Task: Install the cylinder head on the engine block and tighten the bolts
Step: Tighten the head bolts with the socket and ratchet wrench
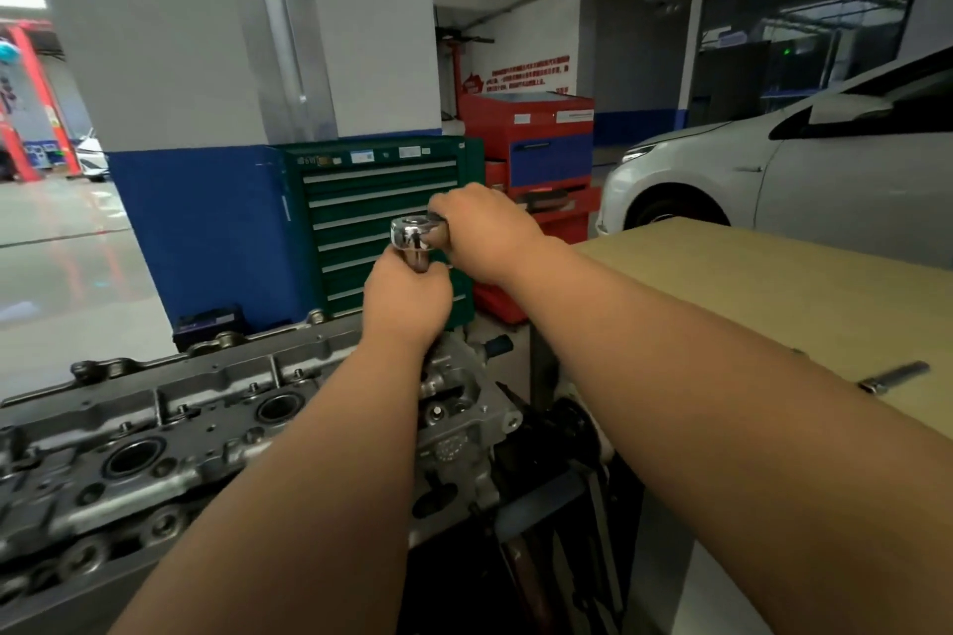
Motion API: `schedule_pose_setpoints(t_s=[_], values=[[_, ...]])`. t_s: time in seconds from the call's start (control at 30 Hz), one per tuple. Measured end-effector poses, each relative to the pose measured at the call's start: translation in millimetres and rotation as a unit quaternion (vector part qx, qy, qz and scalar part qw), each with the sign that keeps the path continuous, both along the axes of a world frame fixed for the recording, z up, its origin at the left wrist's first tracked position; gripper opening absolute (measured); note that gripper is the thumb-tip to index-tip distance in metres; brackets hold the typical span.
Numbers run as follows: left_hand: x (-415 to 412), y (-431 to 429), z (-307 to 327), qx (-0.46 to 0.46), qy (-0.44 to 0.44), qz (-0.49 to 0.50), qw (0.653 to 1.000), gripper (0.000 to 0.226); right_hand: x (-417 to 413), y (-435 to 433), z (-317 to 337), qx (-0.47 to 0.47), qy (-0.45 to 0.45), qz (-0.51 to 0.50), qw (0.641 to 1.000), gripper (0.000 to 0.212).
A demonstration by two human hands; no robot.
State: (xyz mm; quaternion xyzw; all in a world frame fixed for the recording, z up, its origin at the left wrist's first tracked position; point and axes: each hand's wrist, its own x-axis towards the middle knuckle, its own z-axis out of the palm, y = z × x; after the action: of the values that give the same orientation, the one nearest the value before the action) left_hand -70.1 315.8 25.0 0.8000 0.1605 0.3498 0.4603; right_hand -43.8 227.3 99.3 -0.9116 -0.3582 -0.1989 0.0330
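The grey metal cylinder head lies across the lower left, its round bores and bolt holes facing up. Above its right end stands a chrome ratchet wrench. My left hand grips the shaft under the ratchet's head. My right hand is curled round the ratchet's handle, just right of the chrome head. The socket and the bolt below are hidden by my left hand and forearm.
One loose long bolt lies on the tan workbench top at the right. A green tool chest and a red tool cart stand behind the engine. A white car is parked at the far right.
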Motion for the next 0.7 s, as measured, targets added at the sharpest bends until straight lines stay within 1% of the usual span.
schedule_pose_setpoints(t_s=[0.07,0.1,0.13,0.17,0.23,0.3,0.33,0.37,0.4,0.43,0.47,0.5,0.57,0.63,0.7], values=[[0.4,3.1,-0.2,0.002,-0.022,0.036,0.999,0.004,-10.0,8.1,7.9,-0.042,0.024,-0.042,0.998,0.022],[-0.7,5.0,-0.1,0.019,-0.014,0.052,0.998,0.004,-15.8,12.1,8.2,-0.062,0.024,-0.071,0.995,0.017],[-1.5,7.3,0.6,0.049,0.012,0.061,0.997,0.007,-22.2,15.4,7.0,-0.085,0.02,-0.098,0.991,0.007],[-1.3,10.0,0.9,0.081,0.051,0.064,0.993,0.013,-28.4,18.3,4.2,-0.105,0.016,-0.12,0.987,0.005],[-0.7,13.5,1.9,0.133,0.124,0.059,0.982,0.021,-38.3,21.0,-4.8,-0.119,-0.015,-0.134,0.984,0.015],[0.8,15.1,2.3,0.151,0.144,0.051,0.977,0.02,-35.6,22.2,-4.9,-0.082,-0.082,-0.098,0.988,0.017],[1.0,14.9,2.3,0.146,0.137,0.045,0.979,0.019,-31.6,19.9,-1.9,-0.056,-0.1,-0.073,0.991,0.012],[0.7,13.4,3.2,0.118,0.122,0.039,0.985,0.02,-24.2,16.7,0.7,-0.035,-0.093,-0.054,0.994,0.007],[0.0,10.8,4.9,0.077,0.109,0.036,0.99,0.02,-16.9,12.6,2.4,-0.017,-0.066,-0.036,0.997,0.006],[0.7,8.4,5.0,0.045,0.097,0.042,0.993,0.021,-12.1,9.1,2.7,-0.002,-0.029,-0.02,0.999,0.012],[-0.4,5.3,4.1,0.036,0.095,0.05,0.994,0.021,-9.9,5.5,2.9,0.011,0.01,-0.002,1.0,0.017],[-1.6,3.5,2.6,0.041,0.095,0.064,0.993,0.021,-9.8,3.1,2.6,0.013,0.031,0.007,0.999,0.021],[-1.8,4.0,3.5,0.046,0.089,0.096,0.99,0.02,-19.8,3.4,6.3,-0.027,0.019,-0.024,0.999,0.031],[-3.5,6.9,3.2,0.071,0.104,0.114,0.985,0.026,-32.1,9.1,4.4,-0.087,-0.01,-0.064,0.994,0.041],[-5.6,7.6,4.9,0.1,0.122,0.116,0.981,0.032,-40.9,16.8,-4.4,-0.111,-0.06,-0.063,0.99,0.039]])
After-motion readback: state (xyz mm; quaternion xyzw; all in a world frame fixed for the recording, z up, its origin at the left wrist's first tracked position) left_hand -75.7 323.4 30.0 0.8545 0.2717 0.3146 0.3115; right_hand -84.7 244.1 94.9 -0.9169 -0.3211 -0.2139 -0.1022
